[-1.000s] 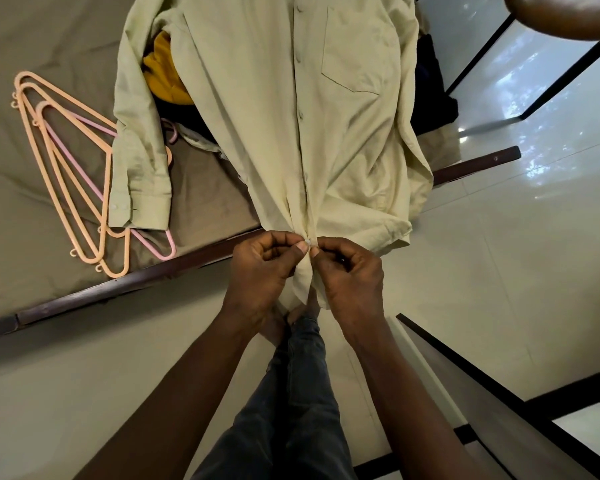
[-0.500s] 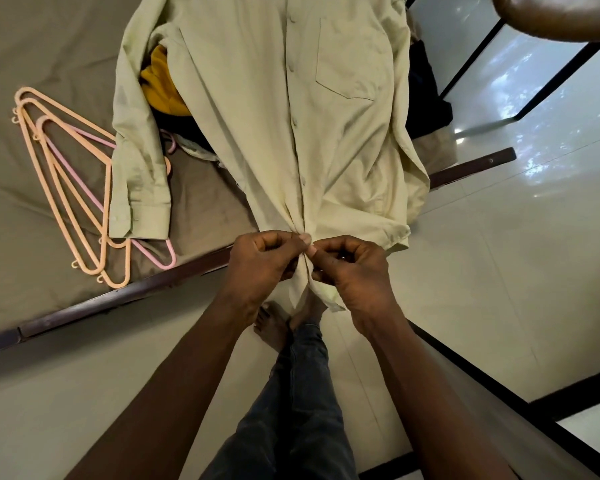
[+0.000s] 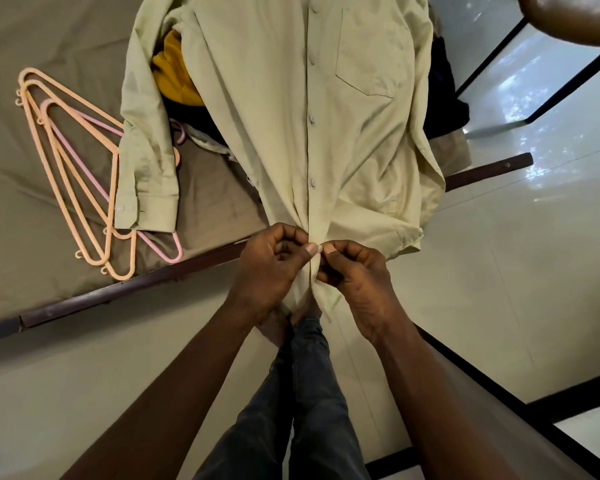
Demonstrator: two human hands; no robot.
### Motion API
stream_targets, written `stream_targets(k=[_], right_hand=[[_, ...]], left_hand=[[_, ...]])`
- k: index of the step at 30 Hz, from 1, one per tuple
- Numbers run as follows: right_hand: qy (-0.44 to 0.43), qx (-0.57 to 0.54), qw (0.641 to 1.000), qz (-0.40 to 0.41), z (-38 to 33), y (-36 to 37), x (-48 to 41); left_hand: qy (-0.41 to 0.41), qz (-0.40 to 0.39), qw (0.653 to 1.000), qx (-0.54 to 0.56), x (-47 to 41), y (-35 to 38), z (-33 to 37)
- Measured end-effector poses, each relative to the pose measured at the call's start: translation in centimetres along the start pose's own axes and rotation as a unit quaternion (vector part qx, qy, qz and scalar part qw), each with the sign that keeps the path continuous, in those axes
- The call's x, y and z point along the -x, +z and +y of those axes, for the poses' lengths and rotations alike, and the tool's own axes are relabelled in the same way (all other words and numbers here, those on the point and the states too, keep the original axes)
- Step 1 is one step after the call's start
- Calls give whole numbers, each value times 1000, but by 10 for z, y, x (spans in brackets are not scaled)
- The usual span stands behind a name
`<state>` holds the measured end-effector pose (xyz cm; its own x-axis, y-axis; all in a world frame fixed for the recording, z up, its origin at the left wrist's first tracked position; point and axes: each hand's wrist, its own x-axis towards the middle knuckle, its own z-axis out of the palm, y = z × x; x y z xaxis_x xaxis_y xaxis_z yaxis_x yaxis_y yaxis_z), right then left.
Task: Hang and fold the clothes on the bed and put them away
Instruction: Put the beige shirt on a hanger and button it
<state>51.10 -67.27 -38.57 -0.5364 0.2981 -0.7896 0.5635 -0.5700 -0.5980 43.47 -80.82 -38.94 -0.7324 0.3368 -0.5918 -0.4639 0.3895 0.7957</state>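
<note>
**A:** Left of the shirt [image 3: 274, 116], what lay on the bed [image 3: 32, 39]?

**B:** A loose pile of plastic hangers [image 3: 113, 192], peach and pink, flat on the sheet. Their lower ends ran under the shirt's left-hand sleeve, whose buttoned cuff [image 3: 146, 213] rested on top of them.

**A:** And between that sleeve and the shirt's body?

**B:** A yellow garment [image 3: 174, 74], partly covered by the shirt, with something darker under it that I could not make out.

**A:** How did the shirt itself lie?

**B:** Front up, pale green and buttoned down the middle, with a chest pocket [image 3: 368, 64] to the right of the buttons. Most of it was spread on the bed. Its lower end was drawn past the dark bed rail [image 3: 125, 289] towards the person.

**A:** The hands?

**B:** Both were at the shirt's button strip, near the hem. The left hand [image 3: 271, 268] pinched the cloth between thumb and forefinger, with the other fingers curled in. The right hand [image 3: 357, 278] did the same from the other side. The two thumbnails nearly touched.

**A:** Below the shirt?

**B:** The person's legs [image 3: 309, 393] in dark trousers.

**A:** To the right of it?

**B:** A dark garment [image 3: 444, 98] showed from under the shirt's right edge. Beyond that was the glossy pale floor [image 3: 499, 271].
</note>
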Motion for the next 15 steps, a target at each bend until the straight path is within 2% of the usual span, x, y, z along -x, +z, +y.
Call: stream_targets(k=[5, 9, 12, 15], right_hand=[[23, 39, 999, 1, -2, 4, -5], [-30, 168, 985, 32, -17, 6, -16], [-74, 230, 968, 74, -41, 6, -36], [-119, 247, 956, 102, -87, 8, -66]], left_hand=[[1, -43, 998, -47, -18, -14, -5], [48, 38, 982, -179, -29, -21, 4], [132, 110, 960, -221, -46, -28, 26], [231, 152, 923, -268, -80, -32, 59]])
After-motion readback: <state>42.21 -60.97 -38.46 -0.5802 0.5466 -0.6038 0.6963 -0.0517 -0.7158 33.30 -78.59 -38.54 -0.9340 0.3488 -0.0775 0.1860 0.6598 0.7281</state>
